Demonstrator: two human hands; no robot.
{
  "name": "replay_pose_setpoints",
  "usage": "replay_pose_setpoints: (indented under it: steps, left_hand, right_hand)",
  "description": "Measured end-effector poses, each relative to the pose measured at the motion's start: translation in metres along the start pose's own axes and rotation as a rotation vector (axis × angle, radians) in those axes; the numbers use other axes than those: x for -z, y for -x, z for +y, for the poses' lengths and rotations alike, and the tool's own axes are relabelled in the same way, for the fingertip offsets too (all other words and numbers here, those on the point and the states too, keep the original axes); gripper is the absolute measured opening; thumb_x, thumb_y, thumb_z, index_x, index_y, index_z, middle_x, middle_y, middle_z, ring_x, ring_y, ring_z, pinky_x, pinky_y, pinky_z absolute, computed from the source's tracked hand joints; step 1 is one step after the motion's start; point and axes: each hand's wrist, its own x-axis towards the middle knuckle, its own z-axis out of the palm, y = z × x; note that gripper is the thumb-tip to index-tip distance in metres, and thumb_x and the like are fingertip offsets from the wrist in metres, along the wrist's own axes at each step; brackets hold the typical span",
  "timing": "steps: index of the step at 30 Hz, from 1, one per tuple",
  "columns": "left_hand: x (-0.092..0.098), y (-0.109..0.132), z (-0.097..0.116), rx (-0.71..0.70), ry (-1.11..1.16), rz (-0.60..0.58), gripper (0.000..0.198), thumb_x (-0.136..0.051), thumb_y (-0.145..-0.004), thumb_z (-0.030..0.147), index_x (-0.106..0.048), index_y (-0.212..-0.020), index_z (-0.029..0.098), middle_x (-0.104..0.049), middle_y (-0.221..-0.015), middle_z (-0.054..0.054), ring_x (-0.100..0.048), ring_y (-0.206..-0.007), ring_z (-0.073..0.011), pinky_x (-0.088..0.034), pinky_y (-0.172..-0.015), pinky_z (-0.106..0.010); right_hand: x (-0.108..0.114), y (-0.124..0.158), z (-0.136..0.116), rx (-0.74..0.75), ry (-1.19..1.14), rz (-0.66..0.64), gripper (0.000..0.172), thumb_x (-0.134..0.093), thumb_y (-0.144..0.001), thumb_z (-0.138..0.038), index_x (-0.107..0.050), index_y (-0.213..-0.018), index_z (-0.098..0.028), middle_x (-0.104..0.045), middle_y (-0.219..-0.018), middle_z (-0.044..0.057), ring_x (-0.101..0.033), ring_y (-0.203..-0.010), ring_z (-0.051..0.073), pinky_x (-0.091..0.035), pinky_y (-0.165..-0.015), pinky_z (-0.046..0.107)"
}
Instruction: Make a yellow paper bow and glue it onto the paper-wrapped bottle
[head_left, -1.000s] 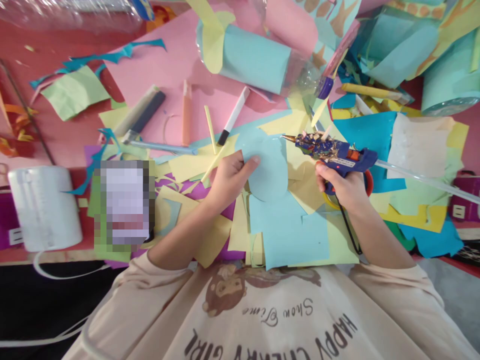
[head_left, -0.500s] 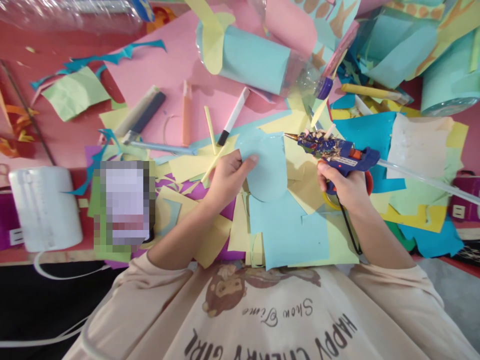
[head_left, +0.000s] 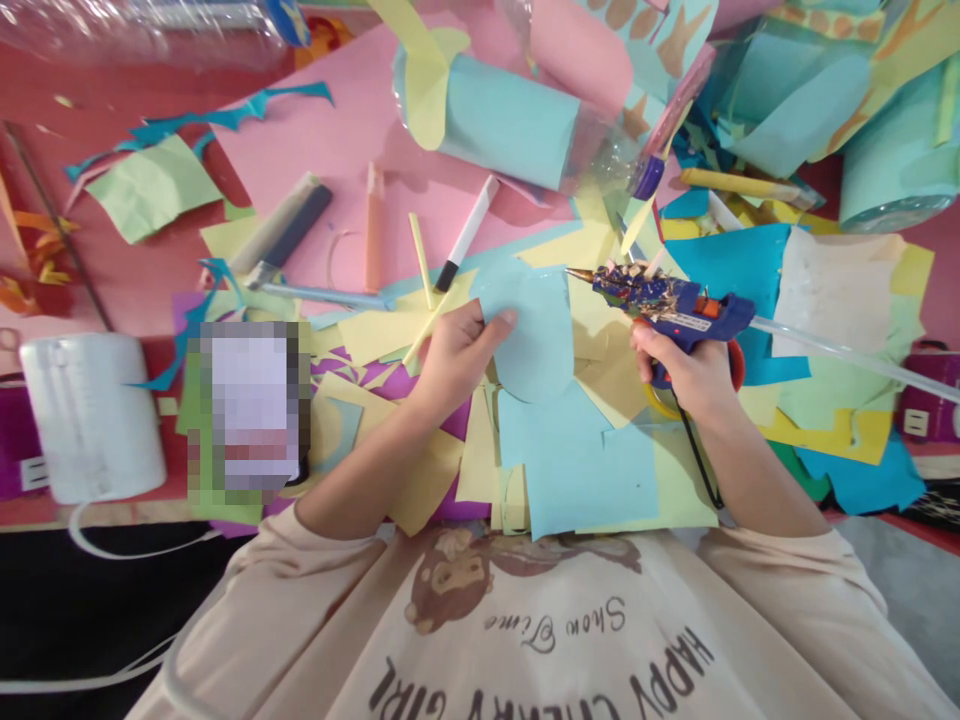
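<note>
My left hand (head_left: pixel 469 350) pinches a rounded light-blue paper piece (head_left: pixel 536 345) at its left side, thumb on top. In my right hand (head_left: pixel 694 375) is a blue glue gun (head_left: pixel 667 300), held by its handle, with dried bits stuck along its barrel. Its metal nozzle points left, close to the upper right edge of the paper piece; whether it touches I cannot tell. A clear glue stick (head_left: pixel 840 352) runs out of the back of the gun. Beneath the paper piece lies a light-blue sheet (head_left: pixel 585 470) on yellow scraps.
Beyond my hands lies a bottle wrapped in light-blue paper (head_left: pixel 510 115). Markers, an orange one (head_left: pixel 373 230) and a white one (head_left: pixel 472 225), rest on pink paper (head_left: pixel 300 140). A white box-shaped device with a cable (head_left: pixel 94 415) stands at left. Paper-covered cylinders (head_left: pixel 904 150) are at far right.
The glue gun and my right hand have shifted very slightly left. My left hand and the paper piece stay almost where they were.
</note>
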Motion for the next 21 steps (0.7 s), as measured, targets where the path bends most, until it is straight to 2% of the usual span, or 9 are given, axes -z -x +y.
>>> replay_pose_setpoints:
  steps: [6,10,13,16,18,20,21]
  left_hand:
    - [0.0,-0.001,-0.001,-0.035,0.002,0.012,0.043,-0.065,-0.078,0.054,-0.052,-0.06,0.017,-0.037,-0.056,0.004,-0.035,-0.051,-0.0066,-0.031,-0.044,-0.02]
    - [0.0,-0.001,-0.001,-0.043,0.003,0.028,0.045,-0.066,-0.076,0.055,-0.048,-0.058,0.018,-0.037,-0.056,0.004,-0.034,-0.051,-0.0066,-0.03,-0.044,-0.02]
    - [0.0,0.0,-0.003,-0.017,0.036,0.026,0.047,-0.066,-0.075,0.058,-0.048,-0.059,0.018,-0.038,-0.055,0.004,-0.036,-0.051,-0.0067,-0.031,-0.044,-0.02]
    - [0.0,0.0,-0.003,0.012,0.091,-0.005,0.044,-0.065,-0.076,0.059,-0.052,-0.065,0.018,-0.045,-0.057,0.003,-0.041,-0.05,-0.0075,-0.034,-0.045,-0.022]
    - [0.0,0.0,-0.002,0.011,0.106,-0.02,0.043,-0.063,-0.077,0.059,-0.052,-0.066,0.019,-0.046,-0.057,0.003,-0.041,-0.049,-0.0074,-0.033,-0.044,-0.022]
    - [0.001,0.002,0.0,0.001,0.069,-0.041,0.044,-0.061,-0.08,0.056,-0.045,-0.061,0.02,-0.038,-0.052,0.005,-0.034,-0.045,-0.006,-0.027,-0.041,-0.022]
    - [0.002,0.003,0.001,-0.007,0.033,-0.063,0.046,-0.059,-0.082,0.054,-0.039,-0.058,0.02,-0.031,-0.049,0.006,-0.029,-0.043,-0.0054,-0.023,-0.04,-0.022]
  right_hand:
    - [0.0,-0.002,0.0,-0.005,0.028,0.007,0.033,-0.071,-0.075,-0.049,-0.056,-0.063,-0.022,-0.053,-0.046,-0.004,-0.051,-0.042,0.012,-0.046,-0.049,0.029]
    - [0.003,-0.007,-0.003,-0.011,0.031,0.07,0.028,-0.075,-0.073,-0.043,-0.059,-0.068,-0.021,-0.054,-0.047,-0.003,-0.05,-0.04,0.012,-0.043,-0.044,0.029]
    - [0.016,-0.009,-0.009,0.053,-0.052,0.105,0.018,-0.072,-0.075,-0.035,-0.063,-0.077,-0.02,-0.055,-0.048,-0.003,-0.049,-0.039,0.012,-0.04,-0.042,0.029]
    - [0.04,-0.006,-0.011,0.102,-0.129,0.17,0.007,-0.067,-0.074,-0.026,-0.063,-0.074,-0.02,-0.057,-0.05,-0.001,-0.05,-0.039,0.012,-0.036,-0.038,0.029]
    - [0.06,-0.003,-0.006,0.139,-0.113,0.309,0.009,-0.07,-0.068,-0.023,-0.062,-0.065,-0.02,-0.057,-0.05,0.001,-0.05,-0.039,0.013,-0.036,-0.039,0.03]
    - [0.081,-0.002,0.006,0.198,-0.086,0.54,0.013,-0.077,-0.056,-0.024,-0.066,-0.062,-0.02,-0.062,-0.058,0.004,-0.053,-0.046,0.015,-0.04,-0.045,0.034]
    - [0.091,-0.003,0.015,0.249,-0.082,0.697,0.017,-0.08,-0.05,-0.025,-0.067,-0.058,-0.02,-0.062,-0.059,0.004,-0.053,-0.049,0.015,-0.039,-0.047,0.035]
